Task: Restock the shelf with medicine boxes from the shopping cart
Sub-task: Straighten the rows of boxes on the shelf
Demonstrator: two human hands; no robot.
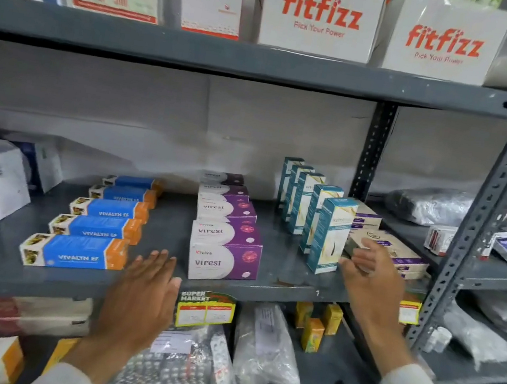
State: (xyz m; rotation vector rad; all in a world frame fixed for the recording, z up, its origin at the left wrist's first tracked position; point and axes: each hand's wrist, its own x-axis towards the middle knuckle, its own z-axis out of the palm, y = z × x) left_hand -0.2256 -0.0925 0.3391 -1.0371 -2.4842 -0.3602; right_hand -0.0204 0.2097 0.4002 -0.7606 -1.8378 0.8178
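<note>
Head view: your left hand (139, 299) and right hand (371, 275) hover with each grip open and empty above the grey metal shelf (172, 222), where teal-and-white upright medicine boxes (330, 233) stand in a row, likely for facing.

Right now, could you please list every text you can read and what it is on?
"fitfizz Pick Your Power": white boxes, top shelf.
"VIVALYN EF": blue-orange boxes.
"virest": purple-white boxes.
"SUPER MARKET": shelf-edge tag.
Teal boxes: too blurred to read.
</note>
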